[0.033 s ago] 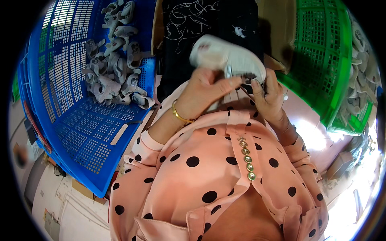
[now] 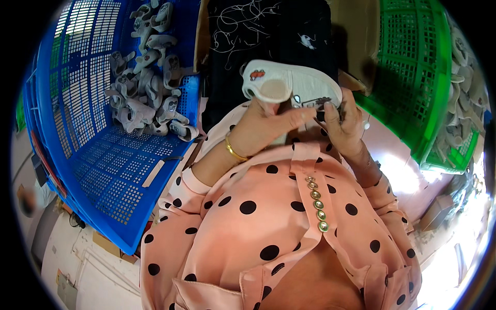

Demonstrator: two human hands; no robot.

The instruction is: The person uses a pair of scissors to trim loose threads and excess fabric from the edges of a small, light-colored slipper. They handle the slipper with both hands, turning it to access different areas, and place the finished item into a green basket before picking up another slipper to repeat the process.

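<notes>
A white shoe upper (image 2: 310,80) is held up in front of my body. It has a small red motif at its left end and dark stitched drawing along its lower right side. My left hand (image 2: 266,126) grips it from below at the left, thumb stretched toward the dark stitching. At its right end, my right hand (image 2: 343,121) is closed, with the thumb against the stitched edge. Something dark and a small white knob show by the right fingers; mostly hidden, I cannot make out what they belong to.
A blue perforated basket (image 2: 111,194) on the left holds several grey-white shoe uppers (image 2: 150,85). On the right stands a green basket (image 2: 413,67), with more pale uppers (image 2: 459,77) beyond it. Loose white threads (image 2: 243,23) lie on black cloth ahead, between cardboard (image 2: 356,31) pieces.
The left end of the shoe upper, blurred before, has swung down and turned, so its red motif and dark stitching show clearly. My left hand has shifted slightly; the right has stayed nearly still.
</notes>
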